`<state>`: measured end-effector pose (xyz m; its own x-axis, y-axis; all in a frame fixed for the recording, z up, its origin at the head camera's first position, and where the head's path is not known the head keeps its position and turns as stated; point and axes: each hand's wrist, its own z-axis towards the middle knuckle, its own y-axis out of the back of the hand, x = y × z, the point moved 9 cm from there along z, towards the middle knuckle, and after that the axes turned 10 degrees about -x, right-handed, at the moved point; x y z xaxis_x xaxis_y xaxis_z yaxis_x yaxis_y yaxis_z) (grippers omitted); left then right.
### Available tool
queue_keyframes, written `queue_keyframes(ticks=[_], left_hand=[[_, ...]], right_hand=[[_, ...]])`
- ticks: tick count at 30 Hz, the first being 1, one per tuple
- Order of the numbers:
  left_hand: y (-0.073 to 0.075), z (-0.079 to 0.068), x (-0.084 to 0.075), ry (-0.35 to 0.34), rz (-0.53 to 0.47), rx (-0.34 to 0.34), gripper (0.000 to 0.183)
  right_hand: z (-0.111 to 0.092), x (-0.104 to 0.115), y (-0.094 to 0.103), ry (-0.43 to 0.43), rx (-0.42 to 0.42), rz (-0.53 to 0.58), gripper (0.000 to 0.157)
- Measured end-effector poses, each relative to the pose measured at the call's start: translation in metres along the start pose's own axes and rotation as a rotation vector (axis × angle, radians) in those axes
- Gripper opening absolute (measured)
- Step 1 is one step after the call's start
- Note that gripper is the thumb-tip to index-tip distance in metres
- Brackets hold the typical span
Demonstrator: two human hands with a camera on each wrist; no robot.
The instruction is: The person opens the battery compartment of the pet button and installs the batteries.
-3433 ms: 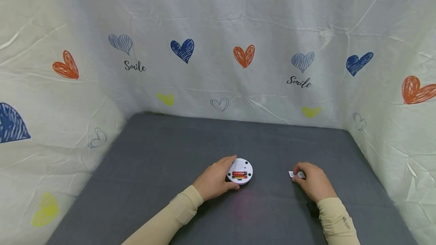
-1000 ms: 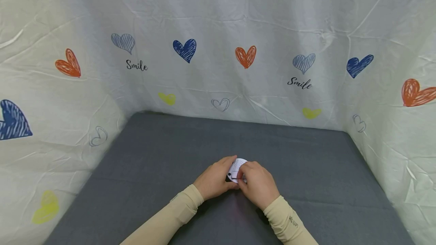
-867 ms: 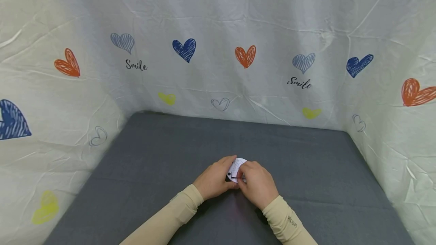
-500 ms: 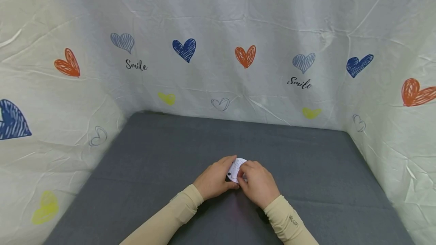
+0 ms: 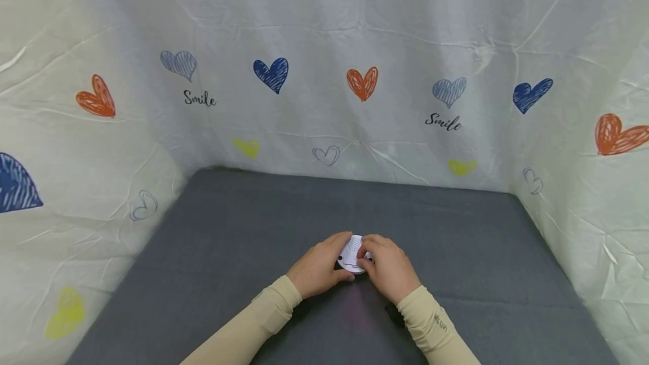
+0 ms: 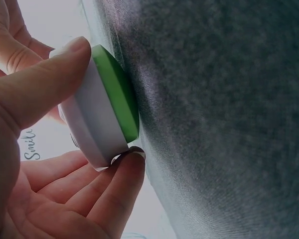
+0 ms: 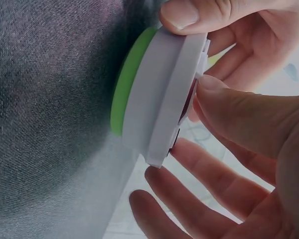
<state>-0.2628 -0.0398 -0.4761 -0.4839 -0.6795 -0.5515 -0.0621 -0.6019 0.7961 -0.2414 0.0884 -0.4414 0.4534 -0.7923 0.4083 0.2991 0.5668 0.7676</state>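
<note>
A round white sound button with speaker holes (image 5: 354, 243) lies back-up on the cloth, its green face (image 6: 114, 94) turned down. My left hand (image 5: 318, 266) grips its rim, thumb on the near side and fingers round the far side. My right hand (image 5: 392, 269) pinches the small white battery cover (image 5: 351, 259) over the compartment in the back. A dark line shows along the cover's near edge. In the right wrist view, a dark red strip (image 7: 189, 102) shows in a gap beside my thumb. Most of the compartment is hidden.
Dark grey cloth (image 5: 253, 213) covers the tabletop. White curtains (image 5: 314, 117) printed with hearts and "Smile" enclose its back and sides. A small black object (image 5: 394, 315) sits under my right wrist.
My right hand first held the cover off to the right, with red batteries exposed. It brought the cover left onto the button's back, then shifted slightly. My left hand kept its grip.
</note>
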Motion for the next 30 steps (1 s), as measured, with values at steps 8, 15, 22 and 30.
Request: queue_keyframes(ticks=[8,15,22,30], left_hand=[[-0.0014,0.0007,0.0022,0.001,0.021,-0.004,0.089],[-0.0017,0.0015,0.0021,0.011,0.026,-0.005,0.09],[-0.0015,0.0008,0.0006,0.006,0.028,-0.01,0.091],[-0.0019,0.0008,-0.0034,-0.01,0.037,-0.012,0.09]], right_hand=[[0.0016,-0.0039,-0.0032,-0.024,0.014,0.046,0.011],[0.0025,-0.0048,-0.0044,-0.037,-0.002,0.063,0.013],[0.0018,-0.0043,-0.0056,-0.039,-0.015,0.051,0.015],[0.0024,-0.0079,-0.0068,-0.079,-0.015,0.041,0.022]])
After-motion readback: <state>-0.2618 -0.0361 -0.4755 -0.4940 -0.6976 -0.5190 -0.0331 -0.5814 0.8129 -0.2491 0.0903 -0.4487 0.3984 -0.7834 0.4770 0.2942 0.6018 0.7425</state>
